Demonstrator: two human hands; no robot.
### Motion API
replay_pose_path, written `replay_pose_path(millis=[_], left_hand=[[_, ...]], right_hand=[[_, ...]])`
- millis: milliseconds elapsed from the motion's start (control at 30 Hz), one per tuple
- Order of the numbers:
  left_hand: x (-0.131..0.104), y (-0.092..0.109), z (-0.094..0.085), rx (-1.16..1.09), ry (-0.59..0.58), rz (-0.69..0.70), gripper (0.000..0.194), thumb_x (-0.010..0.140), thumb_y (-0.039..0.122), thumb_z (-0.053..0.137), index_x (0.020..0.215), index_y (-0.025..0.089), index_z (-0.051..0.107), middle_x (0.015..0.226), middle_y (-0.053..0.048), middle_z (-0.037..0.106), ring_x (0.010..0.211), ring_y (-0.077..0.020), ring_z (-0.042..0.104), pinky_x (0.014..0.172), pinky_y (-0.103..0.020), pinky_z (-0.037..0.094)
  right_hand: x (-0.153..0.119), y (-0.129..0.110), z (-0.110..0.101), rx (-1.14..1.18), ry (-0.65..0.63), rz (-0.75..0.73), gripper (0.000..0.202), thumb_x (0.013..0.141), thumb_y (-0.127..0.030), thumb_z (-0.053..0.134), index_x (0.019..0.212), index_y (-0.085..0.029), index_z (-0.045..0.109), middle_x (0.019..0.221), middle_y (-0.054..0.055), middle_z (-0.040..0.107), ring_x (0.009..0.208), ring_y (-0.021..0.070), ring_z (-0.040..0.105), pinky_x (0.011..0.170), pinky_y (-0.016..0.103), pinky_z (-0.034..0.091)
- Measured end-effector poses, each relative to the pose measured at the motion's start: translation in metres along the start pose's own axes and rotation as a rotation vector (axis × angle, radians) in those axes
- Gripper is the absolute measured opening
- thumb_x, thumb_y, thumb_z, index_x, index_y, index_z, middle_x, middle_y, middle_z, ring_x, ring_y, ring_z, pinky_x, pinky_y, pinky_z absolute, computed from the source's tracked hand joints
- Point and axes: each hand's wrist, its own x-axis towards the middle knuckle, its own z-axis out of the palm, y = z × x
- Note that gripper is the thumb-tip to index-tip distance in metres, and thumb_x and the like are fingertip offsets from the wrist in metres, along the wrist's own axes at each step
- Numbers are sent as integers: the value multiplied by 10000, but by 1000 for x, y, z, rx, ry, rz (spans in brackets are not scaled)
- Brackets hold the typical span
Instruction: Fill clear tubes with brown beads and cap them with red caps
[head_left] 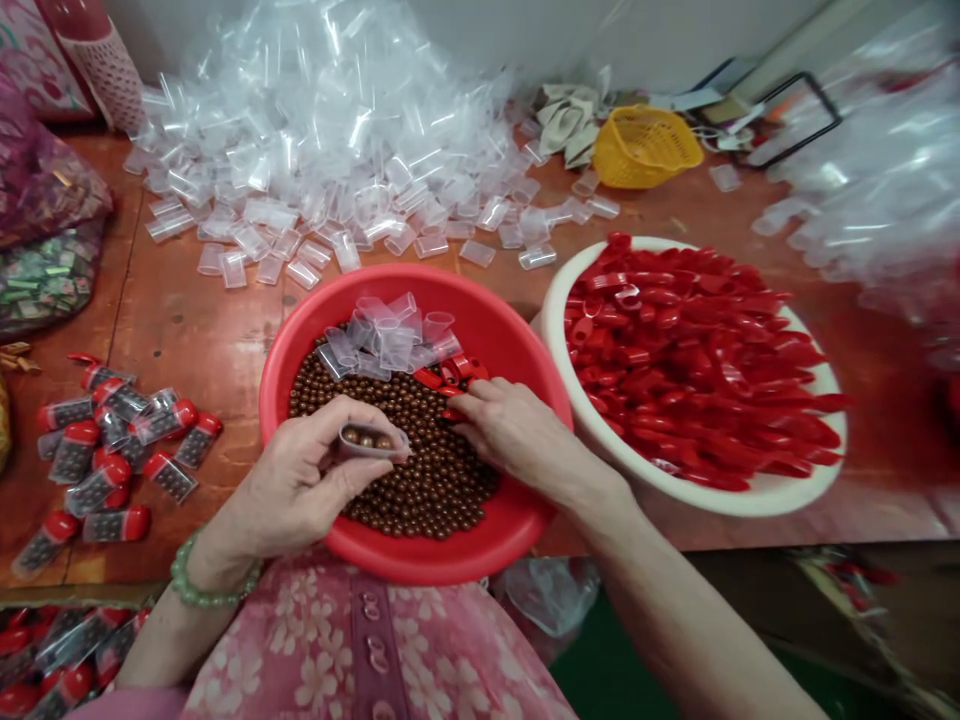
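My left hand (319,475) pinches a clear plastic tube (373,442) between thumb and fingers, its oval mouth facing me and brown beads showing inside. It hovers above the red basin (517,510), which holds many loose brown beads (420,500). My right hand (510,425) reaches into the basin's right side, its fingers closed at a few red plastic caps (454,372); a bit of red shows at the fingertips, which are partly hidden. Beside these caps, a small heap of empty clear tubes (394,340) lies on the beads.
A white basin (780,500) heaped with red caps stands right of the red one. Behind is a large pile of clear tubes (337,130) and a yellow basket (646,150). Filled, red-capped tubes (97,480) lie at left, near a purple mesh bag (52,220).
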Motion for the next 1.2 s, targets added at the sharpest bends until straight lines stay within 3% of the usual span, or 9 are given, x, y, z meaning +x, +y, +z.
replay_pose_path(millis=[233,433,567,633,733,800,900,1000,1200], left_hand=[[3,-13,8,-190,-21,-94,156,868,233,610,1002,153,621,903,-34,678,806,-107,625,738,-217,484],[10,-26,25,-357,38,-226,168,798,247,681,920,154,614,926,-36,675,859,-130,646,818,-262,486],[10,-24,34,-623,40,-320,313,731,343,763,901,157,578,945,-53,696,922,-175,689,844,-300,516],[9,-23,35,-698,56,-344,372,688,379,801,875,153,573,914,-52,707,902,-179,701,831,-301,527],[8,-24,35,-743,94,-367,422,638,403,834,853,146,578,910,-61,722,890,-173,704,821,-288,529],[7,-26,34,-755,95,-382,444,618,414,844,852,144,579,885,-62,730,853,-164,706,799,-280,530],[7,-29,34,-750,89,-383,446,616,418,844,840,141,576,837,-55,732,789,-148,704,763,-268,530],[6,-30,33,-759,86,-358,433,635,411,833,849,138,573,816,-47,723,771,-139,698,754,-264,529],[7,-30,29,-655,76,-335,413,696,437,774,868,143,540,730,-18,666,677,-103,628,682,-241,485]], right_hand=[[0,-1,4,99,76,19,164,882,-121,475,814,-138,624,814,105,621,765,216,580,707,321,423],[1,-24,-29,1286,507,220,185,838,-361,625,925,-198,611,685,-15,628,484,102,520,459,225,418],[15,-52,-33,1821,548,299,246,737,-379,710,860,-187,617,649,-37,618,396,63,463,380,196,407],[19,-60,-27,1804,552,318,241,750,-384,701,859,-183,623,635,-36,614,402,71,478,390,206,432],[17,-62,-16,1349,723,321,189,831,-348,640,930,-188,651,688,-3,661,489,108,565,494,246,510],[13,-59,-11,929,821,183,177,870,-289,596,999,-192,669,799,42,711,630,146,646,626,279,557],[8,-54,-8,600,768,-156,259,933,-222,488,1130,-181,650,923,83,728,797,169,690,732,283,572],[4,-50,-8,578,658,-305,347,976,-208,405,1268,-149,583,983,108,714,881,163,690,764,265,570],[-4,-43,-18,765,507,-260,379,939,-217,516,1314,-189,569,989,72,698,901,154,674,814,266,549]])
